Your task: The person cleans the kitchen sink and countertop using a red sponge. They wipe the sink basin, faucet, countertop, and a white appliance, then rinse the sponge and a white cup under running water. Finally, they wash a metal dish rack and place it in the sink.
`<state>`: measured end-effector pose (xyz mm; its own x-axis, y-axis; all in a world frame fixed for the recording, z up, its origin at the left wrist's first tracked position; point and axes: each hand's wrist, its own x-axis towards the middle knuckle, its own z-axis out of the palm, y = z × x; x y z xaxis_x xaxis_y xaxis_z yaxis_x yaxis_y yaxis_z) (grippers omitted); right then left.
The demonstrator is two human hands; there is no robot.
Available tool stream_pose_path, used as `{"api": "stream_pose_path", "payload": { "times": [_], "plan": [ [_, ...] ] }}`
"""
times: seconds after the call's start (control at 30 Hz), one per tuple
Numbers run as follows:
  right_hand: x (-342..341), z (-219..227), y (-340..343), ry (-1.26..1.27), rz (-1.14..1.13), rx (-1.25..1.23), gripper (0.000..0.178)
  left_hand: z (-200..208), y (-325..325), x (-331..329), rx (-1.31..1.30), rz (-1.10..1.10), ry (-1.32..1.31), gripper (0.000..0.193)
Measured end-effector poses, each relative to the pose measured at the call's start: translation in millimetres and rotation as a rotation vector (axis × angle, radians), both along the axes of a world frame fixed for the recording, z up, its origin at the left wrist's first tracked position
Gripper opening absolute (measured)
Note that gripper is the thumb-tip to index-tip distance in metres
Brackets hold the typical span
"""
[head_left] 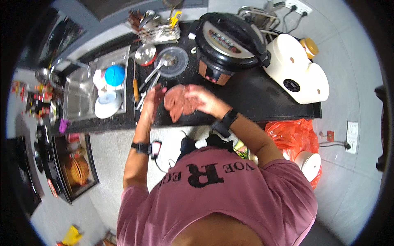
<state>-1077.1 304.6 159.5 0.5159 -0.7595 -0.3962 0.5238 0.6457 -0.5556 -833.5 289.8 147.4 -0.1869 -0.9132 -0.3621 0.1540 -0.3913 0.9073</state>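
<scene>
The right hand (200, 99) and left hand (153, 101) both rest on a reddish-brown cloth (179, 103) near the front edge of the black counter (254, 92). The right hand lies flat, fingers spread across the cloth's right side; the left hand, blurred, curls loosely against its left edge, and how firmly it grips cannot be told.

Far right on the counter stands a large cream appliance (297, 69), and beside it, just behind the cloth, a black pressure cooker (227, 41). To the left the steel sink (88, 92) holds a white plate (107, 104) and a blue bowl (114, 75). Between sink and cooker lie a clear round lid (174, 61), a small steel bowl (145, 54) and a ladle (155, 70), close to the left hand.
</scene>
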Motion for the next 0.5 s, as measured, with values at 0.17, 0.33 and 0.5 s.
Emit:
{"api": "stream_pose_path", "payload": {
  "times": [0.17, 0.33, 0.5],
  "plan": [
    [-41.2, 91.0, -6.3, 0.034, -0.023, -0.455, 0.034, 31.3, 1.3, -44.9, 0.098, -0.053, 0.541, 0.060],
    [-57.4, 124.0, -45.9, -0.063, 0.001, -0.004, 0.028, 78.6, 15.8, -85.8, -0.269, 0.038, 0.394, 0.060],
    [-65.1, 135.2, -53.9, 0.202, -0.163, -0.240, 0.027, 113.3, 13.9, -112.0, -0.309, 0.177, 0.283, 0.060]
  ]
}}
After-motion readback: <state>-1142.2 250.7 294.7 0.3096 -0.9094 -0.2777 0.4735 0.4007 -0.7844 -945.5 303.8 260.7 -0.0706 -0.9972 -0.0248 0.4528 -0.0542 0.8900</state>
